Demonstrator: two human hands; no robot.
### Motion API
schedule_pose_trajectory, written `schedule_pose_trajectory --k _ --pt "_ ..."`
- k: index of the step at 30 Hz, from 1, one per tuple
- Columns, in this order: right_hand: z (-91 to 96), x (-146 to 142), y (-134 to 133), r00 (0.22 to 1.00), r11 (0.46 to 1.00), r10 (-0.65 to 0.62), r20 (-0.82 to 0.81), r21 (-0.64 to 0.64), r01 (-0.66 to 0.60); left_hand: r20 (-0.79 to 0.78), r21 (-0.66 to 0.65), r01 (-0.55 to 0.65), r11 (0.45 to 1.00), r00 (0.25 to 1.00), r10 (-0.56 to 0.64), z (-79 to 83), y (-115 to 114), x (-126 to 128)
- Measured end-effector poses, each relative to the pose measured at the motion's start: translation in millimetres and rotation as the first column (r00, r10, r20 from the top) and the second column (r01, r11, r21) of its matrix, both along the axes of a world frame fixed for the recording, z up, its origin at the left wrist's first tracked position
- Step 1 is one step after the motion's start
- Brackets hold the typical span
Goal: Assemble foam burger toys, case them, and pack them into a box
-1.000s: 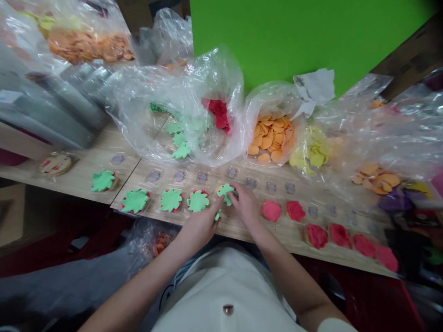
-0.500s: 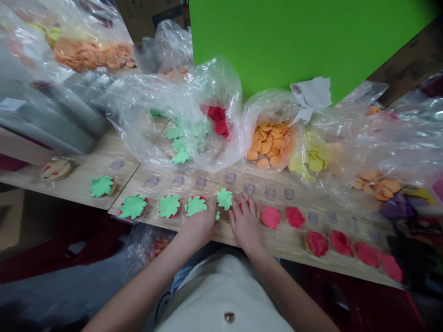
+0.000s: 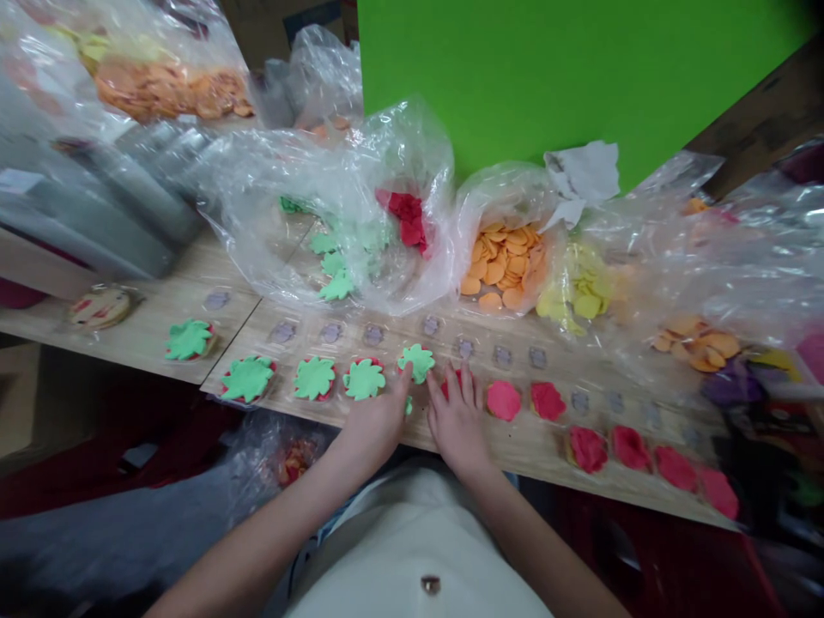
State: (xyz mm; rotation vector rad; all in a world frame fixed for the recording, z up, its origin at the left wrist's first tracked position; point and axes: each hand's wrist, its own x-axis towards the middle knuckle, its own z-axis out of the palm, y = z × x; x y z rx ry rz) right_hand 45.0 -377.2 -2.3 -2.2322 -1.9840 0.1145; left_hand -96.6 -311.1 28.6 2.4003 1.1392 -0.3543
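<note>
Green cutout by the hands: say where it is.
In the head view, the green cutout lies on the wooden board just above the gap between the left hand and right hand, right of another green cutout.

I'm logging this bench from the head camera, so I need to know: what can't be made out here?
Head view only:
The right hand: its fingers cover part of the red piece, hiding its outline.
The left hand: it hides most of a small green piece.
The clear plastic bag: its film blurs the green cut-outs, so they can't be counted.
The right edge: the dark clutter is too blurred to name.
</note>
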Motion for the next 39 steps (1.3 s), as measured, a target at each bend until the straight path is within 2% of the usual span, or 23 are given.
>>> schedule_pose_trajectory --k 6,13,18,20,21,22,23,24,25,26,27,28,29,30,31,32,33,35,36,38,39 --pt "7.9 3.1 13.4 0.998 0.998 0.062 0.013 -0.013 -0.062 0.003 -0.031 0.029 0.999 1.0 -0.028 6.1 -5.0 5.8" --pt "-4.1 10.4 17.8 0.999 0.999 0.012 0.043 -0.03 -0.011 0.012 -0.021 0.08 0.997 0.997 -0.08 12.5 3.3 -2.6" --pt "-2.6 6.0 21.7 1.0 1.0 0.011 0.008 -0.008 -0.011 0.008 0.015 -0.015 1.0 1.0 0.015 9.9 16.1 -12.3" --pt "4.5 11.1 21.1 0.997 0.999 -0.012 -0.082 0.046 0.016 0.104 -0.061 -0.081 0.995 0.991 0.087 10.9 22.7 -13.6" --pt "9.0 14.3 19.7 0.987 0.995 -0.031 -0.161 0.087 0.045 0.201 -0.155 -0.135 0.979 0.965 0.166 13.0 25.0 -13.3" --pt "13.4 17.2 17.5 0.962 0.99 -0.042 -0.271 0.121 0.078 0.306 -0.301 -0.193 0.934 0.908 0.286 16.0 26.3 -12.1" --pt "17.6 19.2 14.9 0.909 0.985 -0.045 -0.413 0.133 0.11 0.384 -0.493 -0.216 0.843 0.815 0.434 19.5 26.7 -9.7" --pt "21.0 20.1 12.2 0.82 0.986 -0.046 -0.571 0.108 0.131 0.402 -0.691 -0.184 0.699 0.706 0.584 22.8 26.1 -5.9" --pt "23.4 20.0 9.6 0.692 0.989 -0.055 -0.72 0.054 0.135 0.352 -0.85 -0.106 0.516 0.615 0.706 25.5 24.8 -0.8" --pt "24.8 19.4 7.4 0.542 0.992 -0.083 -0.837 -0.016 0.127 0.265 -0.944 -0.012 0.329 0.563 0.783 27.1 23.0 5.1" --pt "25.3 19.0 5.6 0.395 0.988 -0.13 -0.909 -0.087 0.124 0.177 -0.984 0.072 0.165 0.549 0.817 27.5 20.9 11.4" --pt "25.1 19.8 4.2 0.279 0.979 -0.18 -0.943 -0.145 0.142 0.108 -0.99 0.132 0.04 0.556 0.824 26.9 18.7 17.2" --pt "24.5 22.7 3.1 0.203 0.966 -0.217 -0.955 -0.18 0.187 0.066 -0.985 0.167 -0.035 0.566 0.822 25.4 16.6 21.9" --pt "23.8 28.0 1.9 0.166 0.949 -0.234 -0.958 -0.188 0.254 0.049 -0.982 0.177 -0.064 0.572 0.819 23.4 14.7 24.9" --pt "23.2 35.7 0.5 0.162 0.927 -0.241 -0.957 -0.178 0.329 0.057 -0.985 0.166 -0.047 0.569 0.82 21.0 13.1 26.1" --pt "22.7 45.2 -1.2 0.19 0.905 -0.247 -0.95 -0.156 0.395 0.086 -0.991 0.132 0.015 0.561 0.824 18.4 11.8 25.5" --pt "22.4 55.7 -3.0 0.242 0.883 -0.257 -0.936 -0.126 0.451 0.136 -0.991 0.078 0.111 0.555 0.821 15.6 10.9 23.6" --pt "21.4 74.6 -6.4 0.392 0.844 -0.297 -0.871 -0.047 0.534 0.283 -0.929 -0.042 0.369 0.564 0.776 9.4 10.1 18.4" --pt "20.4 80.7 -7.5 0.489 0.833 -0.315 -0.813 0.011 0.554 0.371 -0.856 -0.09 0.509 0.58 0.725 6.2 10.1 16.1" --pt "16.4 83.5 -8.6 0.713 0.862 -0.285 -0.64 0.153 0.483 0.52 -0.638 -0.142 0.757 0.645 0.56 0.5 10.1 14.2" --pt "13.3 80.5 -8.9 0.816 0.9 -0.229 -0.531 0.205 0.386 0.559 -0.51 -0.153 0.846 0.689 0.461 -1.6 9.9 14.7"
